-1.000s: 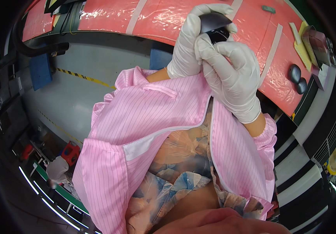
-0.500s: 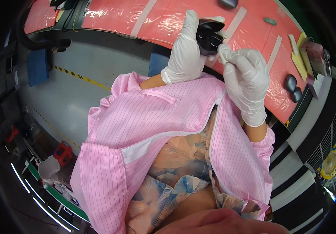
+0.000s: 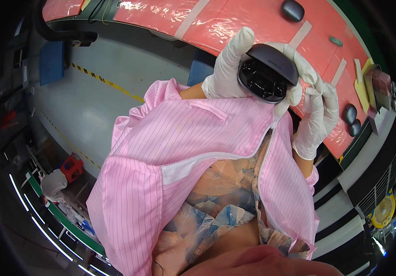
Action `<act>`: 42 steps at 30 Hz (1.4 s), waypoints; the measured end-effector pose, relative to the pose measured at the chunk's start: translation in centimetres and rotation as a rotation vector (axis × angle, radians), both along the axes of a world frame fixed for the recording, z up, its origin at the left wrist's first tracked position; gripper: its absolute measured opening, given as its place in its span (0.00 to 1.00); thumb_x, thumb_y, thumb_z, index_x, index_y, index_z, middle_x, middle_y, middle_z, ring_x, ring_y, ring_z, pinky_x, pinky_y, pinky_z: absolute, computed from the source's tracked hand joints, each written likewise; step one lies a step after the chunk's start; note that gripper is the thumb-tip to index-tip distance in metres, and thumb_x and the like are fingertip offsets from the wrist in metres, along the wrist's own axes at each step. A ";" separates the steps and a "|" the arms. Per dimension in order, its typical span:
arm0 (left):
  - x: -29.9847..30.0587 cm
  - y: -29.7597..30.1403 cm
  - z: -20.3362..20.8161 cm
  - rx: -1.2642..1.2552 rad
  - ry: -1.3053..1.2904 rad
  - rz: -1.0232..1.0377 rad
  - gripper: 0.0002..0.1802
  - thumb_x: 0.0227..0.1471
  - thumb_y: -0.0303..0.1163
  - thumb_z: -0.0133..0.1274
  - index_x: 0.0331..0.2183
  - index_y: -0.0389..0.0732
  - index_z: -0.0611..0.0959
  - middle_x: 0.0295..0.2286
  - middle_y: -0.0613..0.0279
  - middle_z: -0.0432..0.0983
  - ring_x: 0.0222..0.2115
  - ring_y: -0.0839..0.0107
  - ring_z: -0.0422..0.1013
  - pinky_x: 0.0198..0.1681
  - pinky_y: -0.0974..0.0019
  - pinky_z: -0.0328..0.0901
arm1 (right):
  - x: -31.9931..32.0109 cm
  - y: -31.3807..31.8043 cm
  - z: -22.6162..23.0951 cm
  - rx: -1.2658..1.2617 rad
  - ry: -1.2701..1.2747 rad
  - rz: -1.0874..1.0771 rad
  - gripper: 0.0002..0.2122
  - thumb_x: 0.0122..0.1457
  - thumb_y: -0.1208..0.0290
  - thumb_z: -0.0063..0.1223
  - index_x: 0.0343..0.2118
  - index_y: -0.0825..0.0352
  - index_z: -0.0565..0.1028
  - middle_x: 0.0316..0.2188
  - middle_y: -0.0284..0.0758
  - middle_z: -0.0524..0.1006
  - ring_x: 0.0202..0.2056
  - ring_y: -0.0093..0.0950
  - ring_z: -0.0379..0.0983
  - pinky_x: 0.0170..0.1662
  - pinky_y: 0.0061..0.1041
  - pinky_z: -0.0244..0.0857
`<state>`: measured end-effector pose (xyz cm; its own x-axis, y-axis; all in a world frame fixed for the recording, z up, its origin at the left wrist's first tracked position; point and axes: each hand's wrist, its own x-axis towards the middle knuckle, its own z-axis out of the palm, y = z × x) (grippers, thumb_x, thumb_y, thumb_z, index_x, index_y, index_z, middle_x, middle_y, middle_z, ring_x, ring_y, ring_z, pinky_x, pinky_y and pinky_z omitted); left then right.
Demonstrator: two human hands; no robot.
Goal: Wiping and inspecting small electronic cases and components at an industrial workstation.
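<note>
A dark, glossy earbud case (image 3: 263,82) is held up in front of my chest with its lid raised. My left hand (image 3: 229,73), in a white glove, wraps round the case from the left and behind, its fingertips showing at the right side. The black inside of the case faces me, and bright reflections hide what sits in it. Just right of the case, my gloved right hand (image 3: 318,112) has its thumb and fingers pinched together. Whatever those fingertips hold, if anything, is too small to make out.
A red-covered workbench (image 3: 161,18) curves along the far side. On it lie a closed dark case (image 3: 292,10), a small green piece (image 3: 336,41) and two dark cases (image 3: 350,120). A clear container (image 3: 378,85) stands at the right edge beside yellow sheets (image 3: 361,89).
The case has come closer to me and turned, so its lid and inside show more fully. My right hand has moved from the case's opening to its right side.
</note>
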<state>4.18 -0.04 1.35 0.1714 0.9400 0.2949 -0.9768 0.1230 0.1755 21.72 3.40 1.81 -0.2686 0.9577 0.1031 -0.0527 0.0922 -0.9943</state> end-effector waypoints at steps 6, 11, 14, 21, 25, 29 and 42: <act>-0.1 0.2 -0.7 -0.130 0.055 0.008 0.54 0.47 0.74 0.35 0.49 0.28 0.68 0.33 0.45 0.76 0.28 0.59 0.76 0.25 0.70 0.70 | -0.2 0.3 0.1 0.048 -0.014 -0.001 0.06 0.59 0.79 0.50 0.39 0.68 0.75 0.36 0.30 0.71 0.33 0.15 0.70 0.33 0.12 0.63; -0.3 0.3 0.5 -0.455 0.459 -0.029 0.37 0.58 0.62 0.32 0.42 0.36 0.77 0.25 0.57 0.76 0.24 0.68 0.75 0.19 0.72 0.62 | -0.7 4.5 4.1 0.957 -0.653 0.321 0.12 0.44 0.81 0.59 0.34 0.67 0.76 0.33 0.32 0.72 0.35 0.27 0.73 0.36 0.23 0.65; 0.0 0.2 -1.0 -0.423 0.698 -0.016 0.34 0.59 0.61 0.32 0.37 0.38 0.77 0.22 0.61 0.73 0.23 0.71 0.74 0.20 0.74 0.61 | -3.1 5.0 3.9 1.156 -0.923 0.414 0.14 0.37 0.75 0.60 0.31 0.64 0.77 0.31 0.34 0.73 0.36 0.31 0.72 0.39 0.29 0.64; -0.5 0.7 -1.3 -0.751 0.518 -0.062 0.36 0.58 0.62 0.32 0.39 0.34 0.73 0.29 0.54 0.74 0.29 0.61 0.75 0.21 0.70 0.65 | 0.3 5.6 2.6 0.784 -1.072 0.309 0.09 0.51 0.76 0.54 0.37 0.64 0.77 0.28 0.33 0.71 0.31 0.34 0.69 0.35 0.32 0.63; -1.2 1.1 -1.6 -0.779 0.130 -0.149 0.38 0.57 0.62 0.31 0.42 0.32 0.72 0.34 0.46 0.74 0.32 0.54 0.75 0.24 0.68 0.70 | 1.8 4.8 0.6 0.230 -0.675 0.262 0.09 0.58 0.79 0.51 0.41 0.72 0.74 0.37 0.34 0.74 0.38 0.23 0.73 0.42 0.20 0.68; -0.9 1.2 -1.6 -0.705 0.093 -0.187 0.40 0.57 0.63 0.29 0.41 0.32 0.73 0.35 0.45 0.74 0.33 0.54 0.74 0.26 0.68 0.70 | 2.1 3.9 -2.2 -0.036 -0.351 0.171 0.09 0.60 0.80 0.49 0.43 0.74 0.72 0.42 0.36 0.73 0.41 0.20 0.72 0.46 0.17 0.68; 0.2 1.0 -0.3 -0.635 0.240 0.027 0.21 0.55 0.33 0.45 0.47 0.29 0.69 0.40 0.52 0.73 0.46 0.60 0.69 0.53 0.57 0.64 | -0.2 2.8 -0.4 0.244 -0.251 0.066 0.13 0.54 0.80 0.55 0.43 0.70 0.74 0.37 0.36 0.76 0.36 0.24 0.73 0.39 0.22 0.67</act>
<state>4.37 0.95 1.01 0.1368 0.9231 -0.3595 -0.9239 0.2498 0.2898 21.49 6.18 1.42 -0.3749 0.8929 0.2494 0.1768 0.3329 -0.9262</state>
